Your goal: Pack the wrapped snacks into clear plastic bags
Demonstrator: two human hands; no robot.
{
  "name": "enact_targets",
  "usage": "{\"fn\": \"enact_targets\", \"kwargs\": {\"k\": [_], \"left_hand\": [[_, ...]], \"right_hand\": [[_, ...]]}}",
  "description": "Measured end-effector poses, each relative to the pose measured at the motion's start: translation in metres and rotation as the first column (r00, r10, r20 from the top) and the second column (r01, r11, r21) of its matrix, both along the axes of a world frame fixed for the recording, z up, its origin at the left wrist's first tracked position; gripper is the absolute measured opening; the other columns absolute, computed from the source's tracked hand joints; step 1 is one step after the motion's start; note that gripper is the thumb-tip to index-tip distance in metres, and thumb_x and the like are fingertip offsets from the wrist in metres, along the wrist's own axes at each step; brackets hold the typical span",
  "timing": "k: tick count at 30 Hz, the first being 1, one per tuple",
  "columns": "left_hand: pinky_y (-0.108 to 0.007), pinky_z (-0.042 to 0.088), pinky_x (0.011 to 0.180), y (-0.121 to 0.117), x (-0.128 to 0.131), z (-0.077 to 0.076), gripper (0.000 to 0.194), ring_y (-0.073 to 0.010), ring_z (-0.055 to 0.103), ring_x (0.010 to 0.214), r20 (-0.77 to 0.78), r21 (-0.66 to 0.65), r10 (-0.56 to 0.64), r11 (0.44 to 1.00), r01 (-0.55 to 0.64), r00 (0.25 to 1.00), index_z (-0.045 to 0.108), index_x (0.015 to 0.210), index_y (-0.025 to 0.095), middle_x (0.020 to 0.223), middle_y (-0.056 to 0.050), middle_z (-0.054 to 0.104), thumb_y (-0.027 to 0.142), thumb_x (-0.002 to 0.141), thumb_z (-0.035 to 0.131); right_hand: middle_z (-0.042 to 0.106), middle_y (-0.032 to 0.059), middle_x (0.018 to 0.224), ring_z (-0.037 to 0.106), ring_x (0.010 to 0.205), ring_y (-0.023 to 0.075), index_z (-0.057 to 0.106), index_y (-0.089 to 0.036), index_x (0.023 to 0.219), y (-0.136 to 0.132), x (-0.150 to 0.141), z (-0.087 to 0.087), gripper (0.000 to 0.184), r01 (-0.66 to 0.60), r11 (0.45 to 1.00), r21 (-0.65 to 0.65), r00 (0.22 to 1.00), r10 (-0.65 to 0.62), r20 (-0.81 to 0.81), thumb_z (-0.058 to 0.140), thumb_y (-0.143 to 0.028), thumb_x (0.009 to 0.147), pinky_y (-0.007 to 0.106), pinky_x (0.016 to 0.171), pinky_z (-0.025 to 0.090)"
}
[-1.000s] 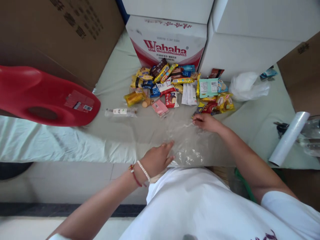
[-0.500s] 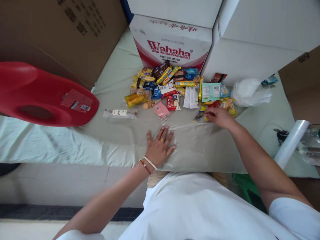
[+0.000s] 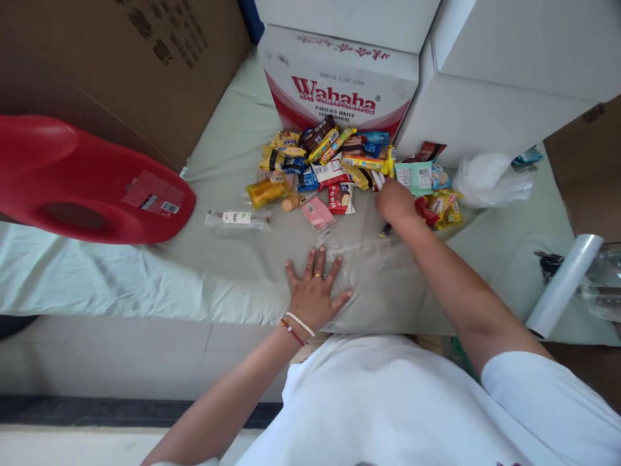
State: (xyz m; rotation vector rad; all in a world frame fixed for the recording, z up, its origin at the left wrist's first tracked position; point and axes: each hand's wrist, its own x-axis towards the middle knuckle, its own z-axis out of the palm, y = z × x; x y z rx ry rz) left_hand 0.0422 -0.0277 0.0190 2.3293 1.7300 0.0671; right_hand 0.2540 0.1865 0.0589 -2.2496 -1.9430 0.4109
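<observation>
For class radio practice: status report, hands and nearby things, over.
Left hand spread palm-down at wrinkled clear plastic film. Right hand at slim white packets, grip hidden. Multicoloured wrapped snacks crowd it.

white-red carton (image 3: 339,81): "Wahaha®"; "PURIFIED WATER"; brown box (image 3: 111,81): Chinese characters, blurred

Red container (image 3: 104,171) by a brown cardboard box (image 3: 140,103) at left, Wahaha carton (image 3: 339,74) mid-back, white boxes (image 3: 504,120) rightward.

- The table (image 3: 145,285) has a pale green cloth (image 3: 233,259).
- At near left, the tiled floor (image 3: 145,356) has a dark band (image 3: 130,411).
- The light is soft.
</observation>
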Motion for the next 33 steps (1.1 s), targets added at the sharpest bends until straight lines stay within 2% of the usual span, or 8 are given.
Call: {"fn": "enact_targets", "kwargs": {"k": [4, 7, 13, 16, 19, 24, 29, 33], "left_hand": [[-0.081, 0.000, 0.114, -0.005, 0.001, -0.001, 0.085, -0.0409, 0.018, 0.156, 0.023, 0.011, 0.015, 1.000, -0.015, 1.000, 0.030, 0.160, 0.021, 0.170, -0.020, 0.014, 0.067, 0.091, 0.051], [-0.081, -0.002, 0.115, -0.004, 0.003, -0.001, 0.088, -0.0403, 0.018, 0.156, 0.043, 0.011, 0.028, 1.000, -0.028, 0.999, 0.030, 0.160, 0.015, 0.169, -0.022, 0.017, 0.067, 0.091, 0.049], [-0.075, 0.003, 0.119, -0.008, -0.004, -0.006, 0.084, -0.0395, 0.025, 0.154, 0.114, 0.041, 0.081, 0.995, -0.086, 0.990, 0.029, 0.159, 0.009, 0.166, -0.026, 0.026, 0.060, 0.095, 0.048], [-0.063, 0.017, 0.123, -0.013, -0.008, -0.008, 0.076, -0.0384, 0.030, 0.152, 0.191, 0.080, 0.185, 0.976, -0.203, 0.964, 0.037, 0.153, 0.004, 0.162, -0.028, 0.033, 0.051, 0.095, 0.051], [-0.056, 0.030, 0.119, -0.012, -0.005, -0.008, 0.057, -0.0396, 0.035, 0.147, 0.293, 0.103, 0.306, 0.932, -0.349, 0.906, 0.058, 0.131, 0.007, 0.152, -0.027, 0.046, 0.046, 0.090, 0.060], [-0.045, 0.046, 0.098, 0.003, 0.003, -0.003, 0.015, -0.0292, 0.059, 0.111, 0.508, 0.025, 0.343, 0.911, -0.411, 0.790, 0.058, 0.081, 0.021, 0.109, -0.015, 0.066, 0.032, 0.090, 0.056], [-0.027, 0.041, 0.064, 0.007, -0.011, -0.002, 0.019, -0.0162, 0.054, 0.061, 0.673, -0.212, 0.497, 0.839, -0.501, 0.547, 0.046, 0.080, 0.025, 0.066, 0.003, 0.055, 0.037, 0.092, 0.053], [-0.026, 0.041, 0.064, 0.006, -0.024, -0.004, 0.013, -0.0163, 0.058, 0.063, 0.601, -0.230, 0.584, 0.780, -0.582, 0.546, 0.050, 0.088, 0.024, 0.067, 0.004, 0.058, 0.033, 0.088, 0.059]], "right_hand": [[0.071, 0.0190, 0.105, 0.067, 0.101, 0.0343, 0.067, -0.011, 0.120, -0.048, 0.053, 0.034, 0.035, -0.103, 0.985, 0.142, 0.987, 0.118, -0.105, 0.052, -0.025, 0.092, 0.046, 0.088, 0.052], [0.071, 0.0164, 0.114, 0.067, 0.103, 0.0333, 0.059, -0.017, 0.137, -0.108, 0.059, 0.050, 0.046, -0.178, 0.947, 0.268, 0.961, 0.226, -0.160, 0.048, -0.025, 0.094, 0.047, 0.090, 0.053], [0.054, 0.0140, 0.150, 0.048, 0.140, 0.0310, 0.046, -0.020, 0.153, -0.201, 0.010, 0.006, 0.065, -0.630, 0.765, 0.135, 0.768, 0.639, -0.039, 0.039, -0.005, 0.090, 0.053, 0.116, 0.039], [0.046, 0.0154, 0.156, 0.040, 0.144, 0.0335, 0.048, -0.018, 0.151, -0.209, 0.007, -0.008, 0.056, -0.701, 0.711, 0.058, 0.711, 0.703, -0.025, 0.049, -0.017, 0.095, 0.058, 0.120, 0.032], [0.046, 0.0190, 0.153, 0.039, 0.141, 0.0358, 0.051, -0.015, 0.147, -0.200, 0.010, -0.006, 0.060, -0.691, 0.718, 0.084, 0.715, 0.696, -0.072, 0.062, -0.040, 0.094, 0.057, 0.117, 0.034], [0.058, 0.0156, 0.138, 0.048, 0.124, 0.0356, 0.059, -0.021, 0.139, -0.184, -0.003, -0.009, 0.054, -0.641, 0.766, 0.043, 0.763, 0.642, -0.069, 0.073, -0.032, 0.088, 0.053, 0.106, 0.043], [0.058, 0.0166, 0.132, 0.049, 0.118, 0.0341, 0.059, -0.019, 0.138, -0.185, -0.006, -0.018, 0.057, -0.629, 0.775, 0.055, 0.771, 0.631, -0.078, 0.076, -0.034, 0.086, 0.049, 0.101, 0.043], [0.059, 0.0155, 0.135, 0.049, 0.119, 0.0333, 0.056, -0.019, 0.140, -0.183, 0.001, -0.014, 0.057, -0.684, 0.729, 0.027, 0.726, 0.684, -0.066, 0.074, -0.033, 0.088, 0.049, 0.101, 0.040]]}}
